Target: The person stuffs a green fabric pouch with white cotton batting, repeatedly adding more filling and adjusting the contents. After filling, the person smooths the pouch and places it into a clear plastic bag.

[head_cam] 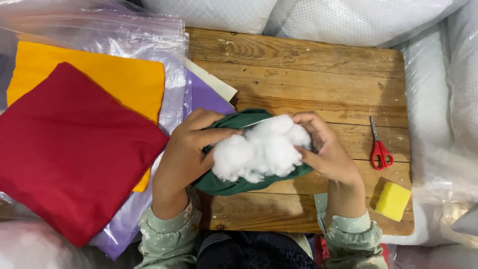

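Note:
A dark green fabric cover (224, 183) lies open-mouthed on the wooden table (298, 74), with a clump of white stuffing (261, 149) bulging out of it. My left hand (186, 149) grips the cover's left edge, thumb pressed against the stuffing. On the other side, my right hand (326, 149) holds the cover's right edge and cups the stuffing. Both sleeves are pale green with small dots.
A red fabric square (64, 149) lies over an orange one (114, 74) on clear plastic bags (149, 45) at the left, with purple fabric (206, 97) beneath. Red-handled scissors (380, 149) and a yellow sponge (393, 200) sit at the table's right. White bagged cushions (348, 20) surround the table.

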